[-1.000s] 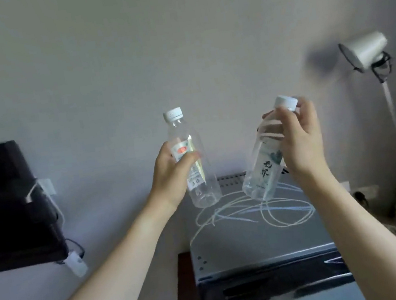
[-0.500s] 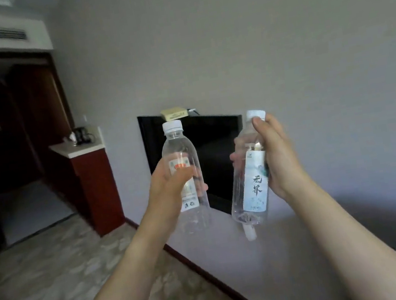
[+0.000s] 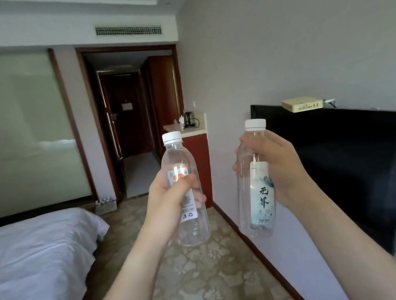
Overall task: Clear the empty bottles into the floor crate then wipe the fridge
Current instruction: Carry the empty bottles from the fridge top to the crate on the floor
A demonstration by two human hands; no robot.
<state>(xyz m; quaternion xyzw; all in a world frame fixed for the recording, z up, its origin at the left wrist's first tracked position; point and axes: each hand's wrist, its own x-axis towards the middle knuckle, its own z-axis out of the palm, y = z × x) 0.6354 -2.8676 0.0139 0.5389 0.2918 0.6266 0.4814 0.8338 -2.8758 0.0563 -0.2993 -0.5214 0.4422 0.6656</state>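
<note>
My left hand grips an empty clear bottle with a red-marked label, held upright at chest height. My right hand grips a second empty clear bottle with a pale blue label, also upright, white cap on top. The two bottles are apart, about a hand's width between them. On the floor far ahead, by the doorway, stands a crate with several small bottles in it. The fridge is out of view.
A bed with white sheets fills the left. A black television hangs on the right wall with a cream box on top. A red cabinet with a kettle stands ahead. Patterned carpet runs between bed and wall.
The view has swung left from the fridge top and wall to the length of the room. Both hands still hold their bottles upright in front of me.
</note>
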